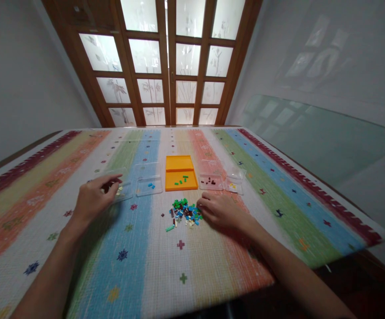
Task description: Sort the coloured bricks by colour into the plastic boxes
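Small toy bricks (pixel 187 213) in green, blue, dark brown and cream lie in a loose heap near the middle of a table covered by a striped tablecloth (pixel 180 266). From the left, the person's left hand (pixel 96 195) is over a clear box, thumb and fingers curved with a gap between them; whether they grip anything cannot be told. Cream pieces (pixel 120 191) show by the thumb tip. Next comes a clear box holding a few blue bricks (pixel 151 185). At centre, behind the heap, an orange case (pixel 169 184) lies open, with green bricks (pixel 180 181) in its front half. One pale green studded strip (pixel 170 228) lies at the heap's near edge. The right hand (pixel 214 208) touches the heap's right side, fingers bent and close together; their tips are hidden, so any hold is unclear. Behind it, a clear box contains dark brown bricks (pixel 209 181); to its right, a smaller one contains yellow bricks (pixel 232 185). Surface markings on the bricks are too small to read.
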The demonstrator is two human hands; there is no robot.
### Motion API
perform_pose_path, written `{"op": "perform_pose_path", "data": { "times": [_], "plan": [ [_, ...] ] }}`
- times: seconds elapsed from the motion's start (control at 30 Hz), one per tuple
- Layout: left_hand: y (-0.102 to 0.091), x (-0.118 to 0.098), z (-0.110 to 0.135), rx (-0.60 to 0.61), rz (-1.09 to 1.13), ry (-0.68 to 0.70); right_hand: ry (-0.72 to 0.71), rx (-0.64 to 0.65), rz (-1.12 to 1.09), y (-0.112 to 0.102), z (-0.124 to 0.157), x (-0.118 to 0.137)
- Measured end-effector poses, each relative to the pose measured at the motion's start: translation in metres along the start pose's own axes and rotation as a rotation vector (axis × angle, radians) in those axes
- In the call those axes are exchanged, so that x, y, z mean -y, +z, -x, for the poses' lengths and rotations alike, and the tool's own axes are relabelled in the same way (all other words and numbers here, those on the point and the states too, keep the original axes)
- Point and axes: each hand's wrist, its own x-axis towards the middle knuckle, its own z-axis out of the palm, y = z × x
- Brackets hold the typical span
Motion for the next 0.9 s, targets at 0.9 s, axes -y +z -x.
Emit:
{"op": "perform_pose_path", "data": {
  "times": [0.9],
  "plan": [
    [0.086,-0.087,0.053,0.370,0.374,0.574,0.003,-0.048,0.001,-0.002,-0.001,0.002]
  ]
}}
